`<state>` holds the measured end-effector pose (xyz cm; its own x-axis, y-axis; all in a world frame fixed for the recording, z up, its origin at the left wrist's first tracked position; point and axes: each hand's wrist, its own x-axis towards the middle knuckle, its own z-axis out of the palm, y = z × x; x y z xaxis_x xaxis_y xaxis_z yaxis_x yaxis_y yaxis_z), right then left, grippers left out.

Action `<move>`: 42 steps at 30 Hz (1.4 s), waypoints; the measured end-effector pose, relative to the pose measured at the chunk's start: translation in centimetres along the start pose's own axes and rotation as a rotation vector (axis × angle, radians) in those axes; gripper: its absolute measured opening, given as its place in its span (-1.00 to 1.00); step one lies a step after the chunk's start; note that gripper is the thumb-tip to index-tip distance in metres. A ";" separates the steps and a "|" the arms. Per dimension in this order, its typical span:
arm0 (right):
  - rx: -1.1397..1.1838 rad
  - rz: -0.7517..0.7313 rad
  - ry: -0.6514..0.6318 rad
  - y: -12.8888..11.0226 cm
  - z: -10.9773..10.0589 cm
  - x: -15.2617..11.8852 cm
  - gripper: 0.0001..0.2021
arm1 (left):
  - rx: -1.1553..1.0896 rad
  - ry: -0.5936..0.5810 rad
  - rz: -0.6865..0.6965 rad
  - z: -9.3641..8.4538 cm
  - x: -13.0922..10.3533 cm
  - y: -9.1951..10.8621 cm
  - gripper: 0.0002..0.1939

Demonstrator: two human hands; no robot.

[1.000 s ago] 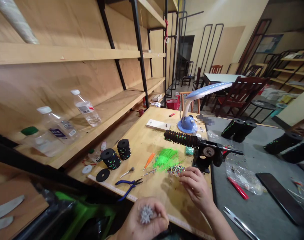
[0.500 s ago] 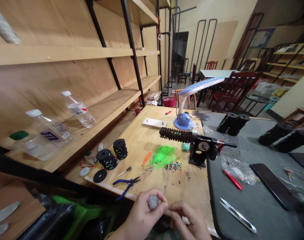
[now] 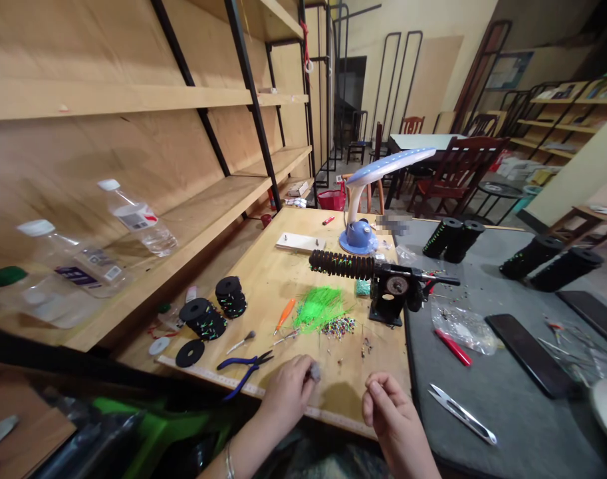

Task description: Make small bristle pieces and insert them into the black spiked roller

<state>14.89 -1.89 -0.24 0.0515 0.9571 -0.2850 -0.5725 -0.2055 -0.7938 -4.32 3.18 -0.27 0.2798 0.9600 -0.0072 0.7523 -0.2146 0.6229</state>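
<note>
My left hand [image 3: 288,389] is closed over the front edge of the wooden table, its fingers shut on a small grey spiky cluster [image 3: 315,371] that pokes out by the fingertips. To its right, my right hand [image 3: 393,416] is held in a pinch, thumb against forefinger; whatever is between them, if anything, is too small to make out. Blue-handled pliers [image 3: 246,369] lie left of my left hand. Beyond the hands are a pile of green bristle-like strands [image 3: 319,306], many tiny coloured beads [image 3: 340,326] and an orange-handled pointed tool [image 3: 284,316].
A black device [image 3: 390,289] carries a ridged black roll [image 3: 342,264]. Behind it stands a blue lamp [image 3: 358,236]. Black spools [image 3: 203,318] stand at left. On the grey mat at right lie silver thread snips [image 3: 463,414], a red pen-like object [image 3: 453,347] and a dark phone-like slab [image 3: 527,356].
My hands, close together before, have moved apart: the right went to the right, the left forward with the grey cluster. The whole view has shifted slightly.
</note>
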 end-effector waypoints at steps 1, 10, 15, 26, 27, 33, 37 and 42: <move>0.058 0.027 0.005 0.0 -0.1 0.1 -0.66 | 0.072 0.002 0.019 0.3 0.1 -0.2 -0.82; 0.240 0.173 0.068 -0.6 0.2 0.0 -0.73 | -0.240 0.164 0.232 0.1 0.1 2.5 -0.66; 0.263 0.100 0.035 -0.5 0.3 -0.2 -0.75 | -0.840 -0.179 0.099 1.4 -0.2 7.5 -0.69; 0.064 -0.106 0.364 -1.7 -3.8 -0.8 -0.69 | -0.665 -0.275 0.082 3.6 0.4 8.2 -0.79; -0.024 -0.139 0.389 -2.0 -4.6 -1.0 -0.68 | -0.659 -0.282 0.079 3.6 0.4 8.1 -0.79; -1.150 -0.592 0.442 -4.2 -12.5 -2.4 -0.74 | -0.664 -0.284 0.066 3.7 0.6 7.0 -0.79; -1.681 -0.777 0.264 -4.8 -17.4 -2.5 -0.80 | -0.709 -0.271 0.042 3.5 0.4 6.5 -0.79; -1.740 -0.770 0.238 -5.3 -18.1 -1.9 -0.85 | -0.788 -0.259 0.007 3.3 -0.1 6.6 -0.75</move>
<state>32.64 -6.31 -5.22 0.0378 0.9150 0.4017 0.9475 0.0949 -0.3054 2.58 1.07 1.21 0.4839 0.8667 -0.1209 0.1380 0.0608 0.9886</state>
